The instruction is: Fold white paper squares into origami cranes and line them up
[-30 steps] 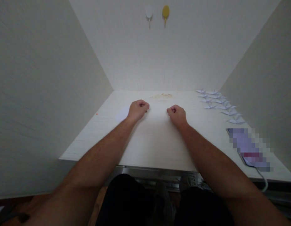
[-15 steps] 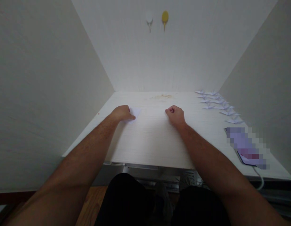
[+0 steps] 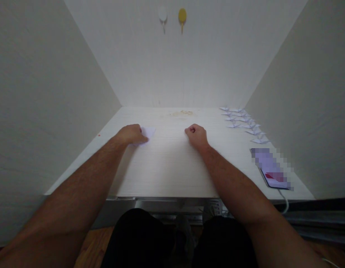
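Observation:
A small white sheet of paper (image 3: 149, 133) lies on the left part of the white desk. My left hand (image 3: 132, 134) is closed over its left side, thumb and fingers gripping it, so only the right part of the paper shows. Across the desk to the right, my right hand (image 3: 198, 136) rests on the surface, curled into a loose fist. Nothing shows at its fingertips, and bare desktop (image 3: 168, 149) separates it from the paper.
Several folded white paper cranes (image 3: 243, 120) stand in rows at the back right. In front of them lies a phone (image 3: 270, 169), its screen blurred, with a white cable (image 3: 285, 203). Walls enclose the desk; a white hook (image 3: 162, 15) and a yellow hook (image 3: 182, 16) hang on the back one.
The camera view has turned slightly to the right, so everything appears further left. Both hands keep nearly the same places on the desk, the left one still on the paper.

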`<state>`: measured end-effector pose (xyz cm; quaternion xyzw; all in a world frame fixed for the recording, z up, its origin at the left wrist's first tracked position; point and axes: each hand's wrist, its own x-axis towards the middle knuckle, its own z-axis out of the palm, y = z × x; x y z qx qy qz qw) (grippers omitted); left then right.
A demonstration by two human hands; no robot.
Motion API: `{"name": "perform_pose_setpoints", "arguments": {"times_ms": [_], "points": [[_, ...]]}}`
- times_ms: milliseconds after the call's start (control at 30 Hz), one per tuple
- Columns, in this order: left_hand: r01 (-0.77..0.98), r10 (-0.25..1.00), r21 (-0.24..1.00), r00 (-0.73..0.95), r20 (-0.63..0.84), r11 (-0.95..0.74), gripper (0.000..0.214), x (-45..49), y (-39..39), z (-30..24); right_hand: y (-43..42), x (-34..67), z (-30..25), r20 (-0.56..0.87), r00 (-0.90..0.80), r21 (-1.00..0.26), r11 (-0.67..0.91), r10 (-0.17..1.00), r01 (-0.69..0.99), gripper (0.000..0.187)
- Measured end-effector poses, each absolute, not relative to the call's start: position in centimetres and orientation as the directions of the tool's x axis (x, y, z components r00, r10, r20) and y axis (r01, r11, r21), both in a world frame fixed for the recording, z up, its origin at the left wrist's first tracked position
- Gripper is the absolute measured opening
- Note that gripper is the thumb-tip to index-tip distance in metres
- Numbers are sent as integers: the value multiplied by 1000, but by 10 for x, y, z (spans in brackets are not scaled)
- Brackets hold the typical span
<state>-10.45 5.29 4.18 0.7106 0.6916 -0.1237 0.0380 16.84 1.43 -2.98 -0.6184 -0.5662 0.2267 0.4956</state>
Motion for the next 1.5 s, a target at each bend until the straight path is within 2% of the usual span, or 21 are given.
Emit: {"name": "perform_pose_setpoints", "arguments": {"times_ms": [400,600,667,733,800,833,867,900,933,967,1000,1067,1133,1300,1433,1500], "points": [[997,985,-77,-10,-173,-3,63,-123,58,36,13,169,-31,282,249,-873,140,926,467,15],[998,995,-26,-58,-85,56,49,-127,52,38,13,169,-30,280,240,-870,140,930,474,16],[995,995,22,-97,2,96,43,-128,49,45,13,169,-30,276,242,-869,134,930,476,16],[989,973,81,-138,183,125,42,-124,47,54,13,169,-30,279,247,-869,134,928,476,16],[976,918,213,-128,376,49,41,-112,47,63,14,168,-31,280,265,-875,132,923,465,16],[942,900,336,-147,409,1,38,-103,46,65,15,168,-31,276,280,-883,127,919,451,16],[860,905,508,-184,383,-40,35,-92,46,65,15,168,-31,266,299,-895,120,916,431,16],[716,930,695,-215,297,-56,33,-81,46,63,15,168,-30,251,313,-912,115,916,393,16],[524,971,850,-176,162,-47,30,-70,45,59,15,168,-29,222,321,-936,108,921,336,18],[320,996,947,-76,43,-17,28,-59,43,52,15,168,-27,184,320,-960,101,929,260,21],[148,998,989,58,-37,28,28,-50,41,44,14,167,-26,142,306,-980,90,941,177,26],[-44,973,993,210,-100,111,29,-38,37,24,12,165,-22,83,227,-996,74,970,48,36],[-136,961,979,251,-115,153,31,-32,32,7,10,163,-19,56,155,-998,55,986,11,39],[-78,884,972,438,-166,221,47,-35,33,-9,10,160,-22,54,144,-998,46,988,53,26],[-88,919,983,377,-116,160,67,-38,36,-7,13,165,-26,96,265,-995,82,959,62,26],[-65,950,996,309,-39,63,56,-38,36,-5,13,167,-25,110,270,-993,94,956,74,25]]}}
